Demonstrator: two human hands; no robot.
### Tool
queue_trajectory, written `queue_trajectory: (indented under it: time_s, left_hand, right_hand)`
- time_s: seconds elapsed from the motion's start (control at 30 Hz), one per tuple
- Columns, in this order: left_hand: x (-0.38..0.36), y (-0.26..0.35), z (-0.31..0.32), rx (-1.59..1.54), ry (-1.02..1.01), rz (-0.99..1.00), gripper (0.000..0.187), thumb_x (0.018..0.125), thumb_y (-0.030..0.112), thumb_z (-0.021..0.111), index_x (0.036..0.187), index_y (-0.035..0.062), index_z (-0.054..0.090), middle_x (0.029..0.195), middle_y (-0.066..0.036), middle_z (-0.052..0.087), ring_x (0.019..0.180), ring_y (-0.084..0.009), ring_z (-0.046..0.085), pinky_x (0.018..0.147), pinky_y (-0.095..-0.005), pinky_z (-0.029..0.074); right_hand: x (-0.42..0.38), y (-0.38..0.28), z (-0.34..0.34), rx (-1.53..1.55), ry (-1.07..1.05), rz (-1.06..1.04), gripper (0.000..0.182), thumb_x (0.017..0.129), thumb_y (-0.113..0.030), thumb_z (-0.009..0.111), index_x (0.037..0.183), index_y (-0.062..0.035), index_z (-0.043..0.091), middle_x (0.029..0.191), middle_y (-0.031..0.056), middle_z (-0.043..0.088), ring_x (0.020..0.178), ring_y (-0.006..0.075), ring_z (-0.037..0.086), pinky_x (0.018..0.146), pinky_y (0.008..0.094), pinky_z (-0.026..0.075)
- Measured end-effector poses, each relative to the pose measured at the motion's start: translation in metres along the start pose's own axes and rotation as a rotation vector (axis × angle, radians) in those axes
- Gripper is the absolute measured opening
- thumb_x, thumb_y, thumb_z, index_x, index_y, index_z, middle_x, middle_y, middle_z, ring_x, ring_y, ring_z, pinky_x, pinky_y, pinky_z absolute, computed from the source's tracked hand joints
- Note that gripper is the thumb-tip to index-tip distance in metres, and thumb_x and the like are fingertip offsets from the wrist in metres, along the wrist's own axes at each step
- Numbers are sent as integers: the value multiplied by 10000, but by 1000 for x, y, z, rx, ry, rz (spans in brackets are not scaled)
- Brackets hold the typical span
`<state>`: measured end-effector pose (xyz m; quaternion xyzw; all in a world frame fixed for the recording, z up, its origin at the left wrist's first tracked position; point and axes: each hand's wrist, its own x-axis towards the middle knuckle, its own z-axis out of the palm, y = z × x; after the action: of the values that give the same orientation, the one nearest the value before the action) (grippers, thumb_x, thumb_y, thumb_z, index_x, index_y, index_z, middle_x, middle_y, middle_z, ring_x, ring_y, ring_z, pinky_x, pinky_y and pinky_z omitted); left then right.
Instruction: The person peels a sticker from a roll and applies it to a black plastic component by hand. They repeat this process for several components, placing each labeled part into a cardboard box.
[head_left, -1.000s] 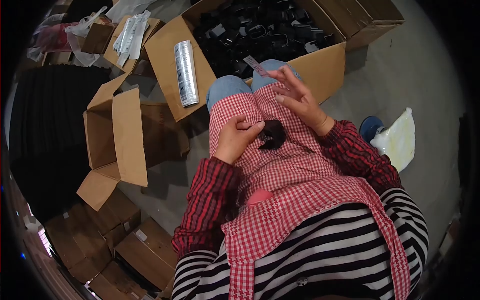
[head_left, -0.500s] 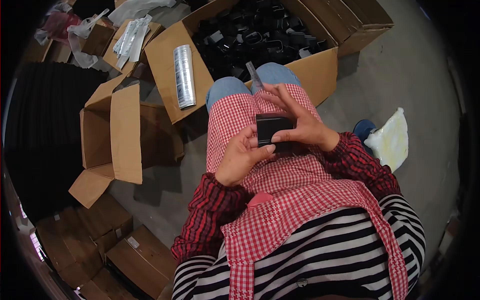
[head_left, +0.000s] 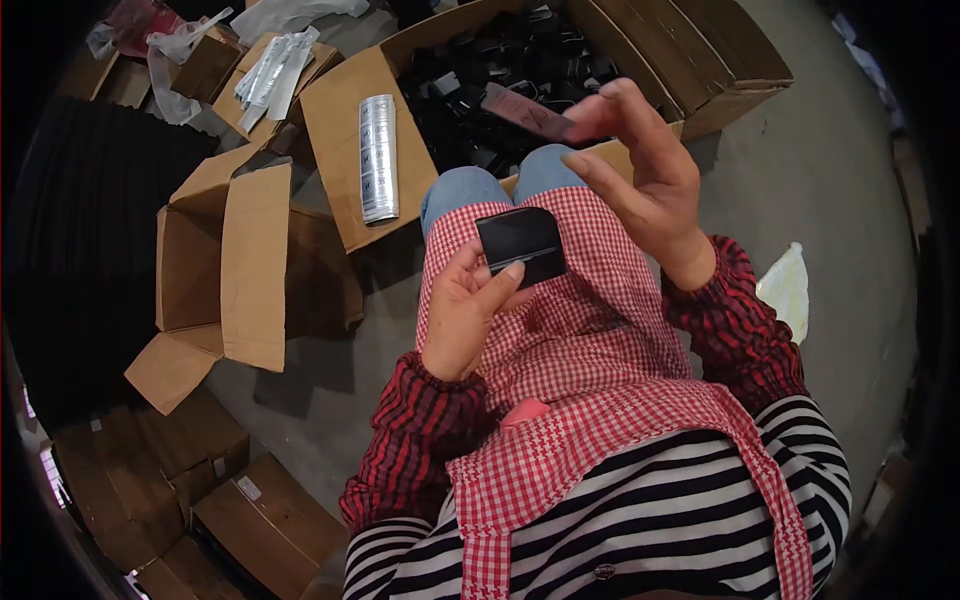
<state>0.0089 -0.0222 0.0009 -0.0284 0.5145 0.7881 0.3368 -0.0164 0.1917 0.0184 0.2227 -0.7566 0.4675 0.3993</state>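
Over my lap, my left hand [head_left: 462, 312] grips a flat black piece [head_left: 518, 236] with one rounded corner and a thin ridge line across it. The thumb presses on its face and the fingers are behind. Up and to the right, my right hand [head_left: 655, 190] holds a thin translucent strip [head_left: 522, 110] by its end at the fingertips, the thumb standing apart. Faint marks show on the strip, too blurred to read. Beyond it, a large cardboard box [head_left: 650, 60] contains many small black parts [head_left: 450, 105].
A silvery sheet of printed labels [head_left: 378, 160] lies on the box's flap. To the left stands an open carton [head_left: 255, 265], with more clear strips [head_left: 278, 75] behind. Closed boxes [head_left: 275, 515] sit at lower left. A whitish pad [head_left: 788, 290] is at the right.
My right hand has left the black piece and moved up and to the right, carrying the strip. My left hand keeps the piece, now shifted slightly left and tilted.
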Motion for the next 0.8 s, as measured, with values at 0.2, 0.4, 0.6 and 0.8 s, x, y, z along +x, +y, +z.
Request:
queue_trajectory:
  time_s: [0.2,0.4,0.6,0.8]
  left_hand:
    - [4,1,2,14,-3,46,348,880,8,569,1217,-3,480,1117,-99,611,982,-148,620,797,-254,545]
    - [4,4,0,30,-23,65,369,876,-20,537,1237,-15,459,1110,-89,603,996,-136,600,809,-252,535]
    - [3,5,-6,35,-3,50,354,892,5,534,1238,-20,464,1118,-89,603,1002,-139,599,809,-254,535]
    - [2,5,-5,17,-3,52,344,903,21,538,1238,-19,474,1135,-92,599,1016,-142,596,813,-260,536]
  right_hand:
    - [-25,-29,-3,692,-55,718,284,824,6,653,1105,20,607,926,34,588,815,65,566,701,184,485]
    - [-42,-19,13,657,-167,959,252,797,4,678,1042,28,625,876,39,603,739,75,571,618,187,475]
    - [-33,-24,14,-19,-231,319,173,792,17,662,959,42,625,855,76,590,725,91,554,590,206,446]
    - [-30,-32,11,489,-153,889,132,820,-30,667,935,27,635,847,39,596,744,76,546,627,205,446]
